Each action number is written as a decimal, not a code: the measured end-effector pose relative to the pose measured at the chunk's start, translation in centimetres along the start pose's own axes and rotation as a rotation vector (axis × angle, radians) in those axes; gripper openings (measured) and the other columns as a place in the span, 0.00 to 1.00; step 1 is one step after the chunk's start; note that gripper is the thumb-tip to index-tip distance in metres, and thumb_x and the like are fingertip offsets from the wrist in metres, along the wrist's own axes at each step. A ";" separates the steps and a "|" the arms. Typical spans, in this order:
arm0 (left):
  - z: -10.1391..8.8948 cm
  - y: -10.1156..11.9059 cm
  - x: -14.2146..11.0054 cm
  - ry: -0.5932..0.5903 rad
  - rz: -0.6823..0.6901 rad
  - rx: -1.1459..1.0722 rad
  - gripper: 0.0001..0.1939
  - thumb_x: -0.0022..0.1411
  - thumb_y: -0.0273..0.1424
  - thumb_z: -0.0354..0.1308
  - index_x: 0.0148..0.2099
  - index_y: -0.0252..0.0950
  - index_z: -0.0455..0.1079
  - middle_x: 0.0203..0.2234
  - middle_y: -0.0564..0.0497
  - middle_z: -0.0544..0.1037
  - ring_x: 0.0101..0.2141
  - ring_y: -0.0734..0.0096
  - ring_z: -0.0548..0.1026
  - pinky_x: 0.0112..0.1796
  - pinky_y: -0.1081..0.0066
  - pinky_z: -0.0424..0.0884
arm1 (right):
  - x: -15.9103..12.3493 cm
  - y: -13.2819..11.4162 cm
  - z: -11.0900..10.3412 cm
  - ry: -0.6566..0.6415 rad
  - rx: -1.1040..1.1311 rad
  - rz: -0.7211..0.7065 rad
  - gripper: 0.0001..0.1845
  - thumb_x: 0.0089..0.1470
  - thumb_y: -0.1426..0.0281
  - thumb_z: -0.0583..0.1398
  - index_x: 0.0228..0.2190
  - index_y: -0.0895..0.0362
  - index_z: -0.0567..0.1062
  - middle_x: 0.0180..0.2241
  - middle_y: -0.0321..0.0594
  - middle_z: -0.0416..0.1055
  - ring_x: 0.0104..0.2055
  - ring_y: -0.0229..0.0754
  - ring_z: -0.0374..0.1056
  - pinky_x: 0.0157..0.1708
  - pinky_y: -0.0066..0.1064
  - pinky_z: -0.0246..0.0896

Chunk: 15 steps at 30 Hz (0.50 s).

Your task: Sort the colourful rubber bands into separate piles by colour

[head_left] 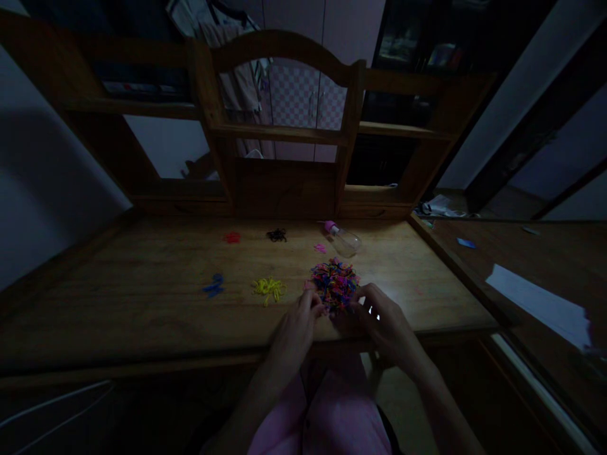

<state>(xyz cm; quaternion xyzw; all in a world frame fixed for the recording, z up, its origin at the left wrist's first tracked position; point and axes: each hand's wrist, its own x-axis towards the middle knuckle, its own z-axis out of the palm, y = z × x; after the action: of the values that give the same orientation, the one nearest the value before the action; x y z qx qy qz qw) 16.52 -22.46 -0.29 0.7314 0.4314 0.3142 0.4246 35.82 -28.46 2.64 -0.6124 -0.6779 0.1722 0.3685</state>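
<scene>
A heap of small multicoloured elastic bands (336,281) lies near the front edge of the wooden desk. At its lower left, my left hand (303,313) is closed, fingertips pinched on bands at the heap's edge. My right hand (379,313) reaches in from the other side, with thumb and fingers curled together on the bands. Dim light hides exactly which bands each hand pinches. To the left lie a yellow bunch (269,288) and a blue bunch (214,285). Farther back are red bands (232,237), black bands (276,235) and a few pink bands (320,248).
Behind the heap, a clear bottle with a pink cap (348,242) lies on its side. A wooden shelf frame (284,186) rises along the desk's back. White paper (538,303) rests on the brown surface at right.
</scene>
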 end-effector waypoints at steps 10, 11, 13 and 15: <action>-0.9 -1.4 1.2 0.041 -0.009 -0.528 0.10 0.63 0.37 0.57 0.40 0.34 0.68 0.33 0.49 0.75 0.33 0.70 0.73 0.32 0.74 0.68 | 13.6 2.6 1.8 0.147 -0.163 -0.118 0.03 0.56 0.73 0.59 0.30 0.56 0.73 0.32 0.38 0.74 0.28 0.37 0.66 0.30 0.28 0.57; -1.1 -1.4 1.2 0.040 -0.009 -0.539 0.10 0.63 0.37 0.58 0.40 0.34 0.69 0.34 0.48 0.75 0.34 0.69 0.74 0.32 0.74 0.68 | 14.7 2.9 2.3 0.116 -0.198 -0.115 0.02 0.55 0.73 0.61 0.30 0.56 0.74 0.32 0.39 0.74 0.28 0.37 0.66 0.31 0.29 0.57; -1.3 -1.2 1.2 0.033 -0.021 -0.546 0.11 0.62 0.37 0.58 0.41 0.34 0.69 0.34 0.47 0.76 0.34 0.69 0.74 0.32 0.74 0.68 | 16.1 2.9 2.9 0.064 -0.257 -0.102 0.02 0.52 0.73 0.63 0.31 0.56 0.76 0.31 0.39 0.75 0.29 0.39 0.67 0.32 0.30 0.58; -1.4 -1.2 1.0 0.022 -0.043 -0.548 0.11 0.62 0.37 0.58 0.41 0.33 0.70 0.33 0.48 0.76 0.33 0.70 0.74 0.31 0.75 0.68 | 16.1 1.6 2.7 0.058 -0.231 -0.108 0.06 0.51 0.72 0.64 0.35 0.56 0.77 0.32 0.40 0.75 0.31 0.40 0.68 0.34 0.32 0.60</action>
<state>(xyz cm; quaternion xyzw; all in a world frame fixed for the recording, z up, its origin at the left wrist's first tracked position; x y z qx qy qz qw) 15.35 -20.74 -0.62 0.5764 0.3502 0.4183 0.6084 35.38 -12.17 4.33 -0.6181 -0.7142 0.0549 0.3237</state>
